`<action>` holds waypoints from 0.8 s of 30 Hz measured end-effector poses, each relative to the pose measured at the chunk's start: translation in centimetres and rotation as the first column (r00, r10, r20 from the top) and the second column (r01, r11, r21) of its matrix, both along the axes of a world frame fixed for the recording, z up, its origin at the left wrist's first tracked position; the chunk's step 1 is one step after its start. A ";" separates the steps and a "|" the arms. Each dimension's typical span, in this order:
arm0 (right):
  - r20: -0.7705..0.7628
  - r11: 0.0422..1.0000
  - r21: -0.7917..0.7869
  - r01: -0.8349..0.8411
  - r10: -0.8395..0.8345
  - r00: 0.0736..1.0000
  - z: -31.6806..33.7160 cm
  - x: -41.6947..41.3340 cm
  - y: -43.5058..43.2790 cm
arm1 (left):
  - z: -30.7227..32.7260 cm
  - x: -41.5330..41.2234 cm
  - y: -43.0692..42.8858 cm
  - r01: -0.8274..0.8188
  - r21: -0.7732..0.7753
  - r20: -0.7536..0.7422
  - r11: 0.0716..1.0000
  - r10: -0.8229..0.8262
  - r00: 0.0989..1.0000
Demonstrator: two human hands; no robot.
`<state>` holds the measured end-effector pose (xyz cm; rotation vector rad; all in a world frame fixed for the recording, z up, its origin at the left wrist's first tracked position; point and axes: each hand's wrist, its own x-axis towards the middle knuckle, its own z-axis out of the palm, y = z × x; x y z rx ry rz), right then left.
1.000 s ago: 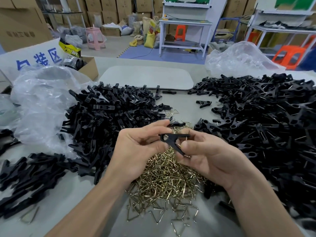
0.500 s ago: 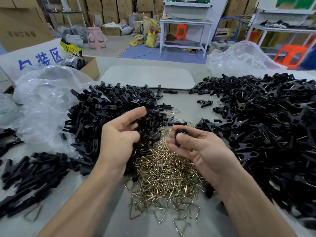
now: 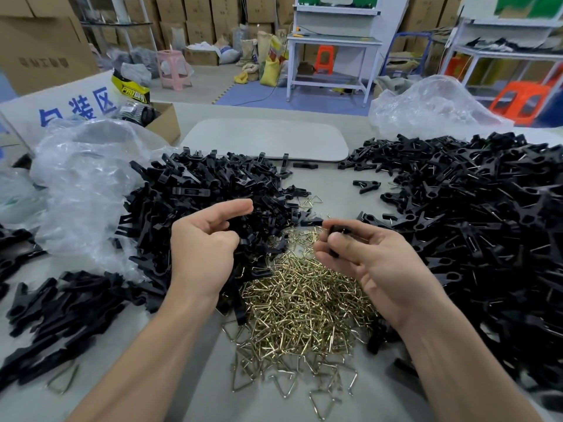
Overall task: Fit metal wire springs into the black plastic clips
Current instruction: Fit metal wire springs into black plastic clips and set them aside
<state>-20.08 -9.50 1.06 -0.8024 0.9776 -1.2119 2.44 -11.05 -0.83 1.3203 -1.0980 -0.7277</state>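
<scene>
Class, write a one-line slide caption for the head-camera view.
Right hand holds a black clip above the wire springs; left hand open beside it.

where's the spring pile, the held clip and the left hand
spring pile (image 3: 304,303): head view, centre of the heap
held clip (image 3: 338,230): head view, its exposed black end
left hand (image 3: 201,248): head view, middle of the hand

Blue sign lettering and a packet brand
White sign (image 3: 76,108) at left reads "装区" in blue, its first character cut off; the yellow-black packet (image 3: 131,88) shows "PRO", the rest unclear.
</scene>
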 end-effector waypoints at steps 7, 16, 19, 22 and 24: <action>0.457 0.976 -0.156 0.149 -0.062 0.888 1.7 -3.6 -0.9 | -0.5 0.0 0.4 -0.088 0.021 0.553 0.996 0.062 0.831; -0.887 0.913 -0.342 -0.221 -0.236 0.397 -1.3 4.7 -1.6 | -1.3 0.3 0.1 -0.081 0.004 0.882 0.997 0.035 0.470; -0.975 0.897 -0.213 -0.387 -0.172 0.138 -1.7 6.5 -2.4 | -1.3 -0.1 0.1 -0.091 -0.022 0.856 0.996 0.066 0.513; -0.981 0.908 -0.194 -0.370 -0.175 0.084 -1.6 7.2 -2.9 | -1.3 0.0 0.1 -0.106 -0.061 0.791 0.992 0.113 0.601; -0.973 0.923 -0.225 -0.313 -0.200 0.112 -1.5 6.8 -3.2 | -1.2 0.2 -0.1 -0.127 -0.057 0.723 0.990 0.129 0.679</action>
